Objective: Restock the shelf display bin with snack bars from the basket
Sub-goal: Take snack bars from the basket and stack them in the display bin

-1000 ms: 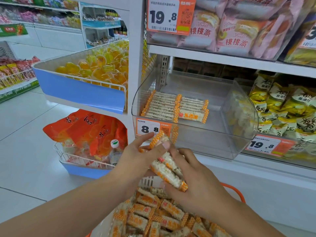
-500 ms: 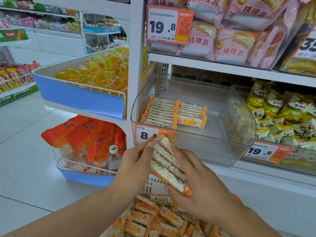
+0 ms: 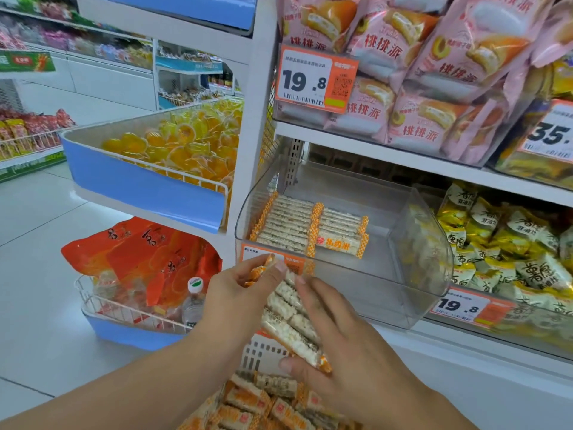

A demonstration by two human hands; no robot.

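Loose orange-and-white wrapped snack bars (image 3: 266, 405) are seen heaped in the white slotted basket (image 3: 257, 352) directly beneath the hands. Above it, a small stack of the same clear-wrapped rice bars (image 3: 291, 318) is gripped between both hands: the right hand (image 3: 344, 346) is curled under its near end, thumb pressed to the wrapper, while the left hand (image 3: 238, 293) pinches the far end with thumb and fingers. Just beyond the fingertips, the clear plastic shelf display bin (image 3: 415, 274) is shown partly stocked, two neat rows of bars (image 3: 307, 228) laid against its left side. Pink cake packets (image 3: 412, 88) are stacked on the shelf above.
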